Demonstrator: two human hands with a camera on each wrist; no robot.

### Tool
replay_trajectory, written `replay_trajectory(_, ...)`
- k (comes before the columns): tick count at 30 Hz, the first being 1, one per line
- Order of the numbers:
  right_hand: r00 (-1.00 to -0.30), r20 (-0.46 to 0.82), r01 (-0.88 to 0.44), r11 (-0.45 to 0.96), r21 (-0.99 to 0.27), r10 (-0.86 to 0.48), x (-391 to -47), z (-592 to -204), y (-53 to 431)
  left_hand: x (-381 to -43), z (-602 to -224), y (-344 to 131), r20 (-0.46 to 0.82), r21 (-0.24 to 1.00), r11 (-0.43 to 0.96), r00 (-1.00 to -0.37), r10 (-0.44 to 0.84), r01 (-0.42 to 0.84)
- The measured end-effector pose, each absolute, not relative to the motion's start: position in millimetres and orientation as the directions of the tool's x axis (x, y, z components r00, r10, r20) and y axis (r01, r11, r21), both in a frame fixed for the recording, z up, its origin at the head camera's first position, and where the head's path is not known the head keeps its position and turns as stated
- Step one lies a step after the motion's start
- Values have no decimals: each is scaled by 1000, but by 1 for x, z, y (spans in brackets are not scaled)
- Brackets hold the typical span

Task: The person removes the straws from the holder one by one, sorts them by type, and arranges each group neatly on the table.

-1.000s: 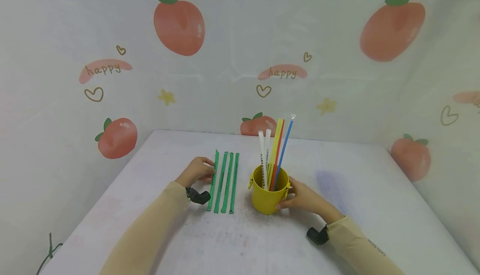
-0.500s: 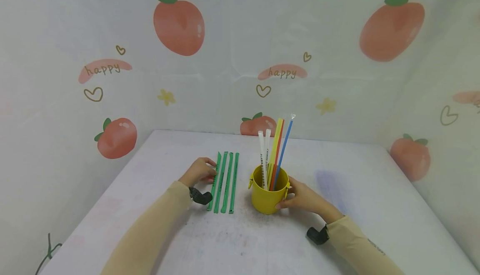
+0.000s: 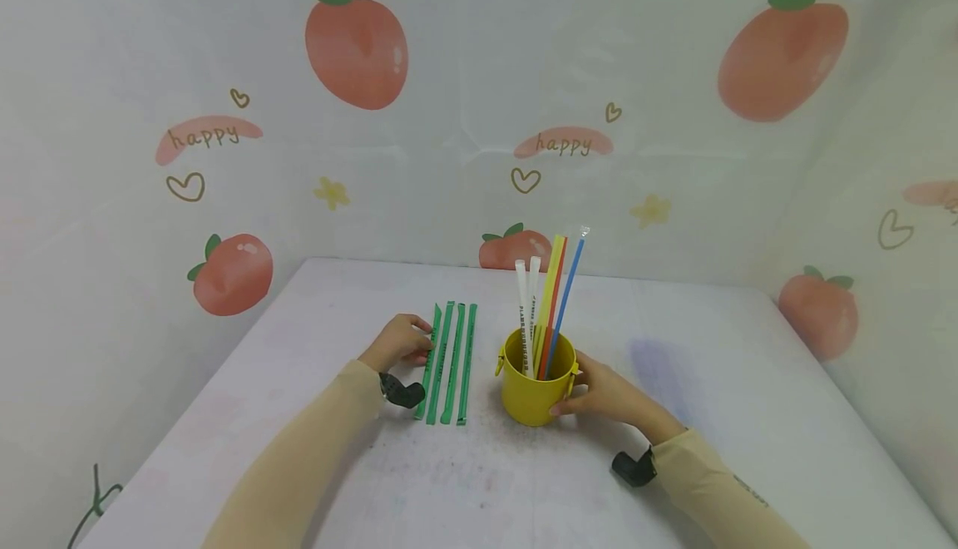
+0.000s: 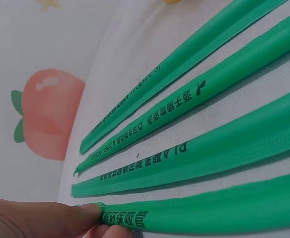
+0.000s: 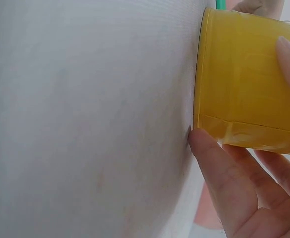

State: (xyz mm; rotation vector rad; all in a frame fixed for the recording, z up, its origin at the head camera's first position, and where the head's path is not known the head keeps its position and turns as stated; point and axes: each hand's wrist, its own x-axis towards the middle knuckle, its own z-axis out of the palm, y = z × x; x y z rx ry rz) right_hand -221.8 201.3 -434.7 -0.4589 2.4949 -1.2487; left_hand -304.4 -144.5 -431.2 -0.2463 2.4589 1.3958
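At the left of the head view, my left hand holds the leftmost of several green paper-wrapped straws, lying side by side on the table. In the left wrist view, the thumb presses on this nearest straw with fingertips just below it, so it looks pinched. My right hand grips the right side of a small yellow bucket, thumb and fingers spread round its wall. Standing in the bucket are white wrapped straws, a yellow straw, a red straw and a blue straw.
The pale tabletop reaches to a white curtain printed with peaches at the back and sides. A narrow strip of table lies between the green straws and the bucket. Black cameras sit on both wrists.
My left hand has shifted slightly right with the leftmost green straw, whose far end moved closer to the other straws. It has barely moved since. The right hand and bucket stay put.
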Motion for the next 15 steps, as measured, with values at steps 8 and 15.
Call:
replay_trajectory(8,-901,-140,-136,575,-806,-410,-221,-433,201,-303,-431,-143,-329,798,531,-944,-12,-285)
replay_trajectory(15,-899,-133,-143,568,-811,-416,-221,-432,201,-303,-431,-141,-315,790,548,-949,-19,-274)
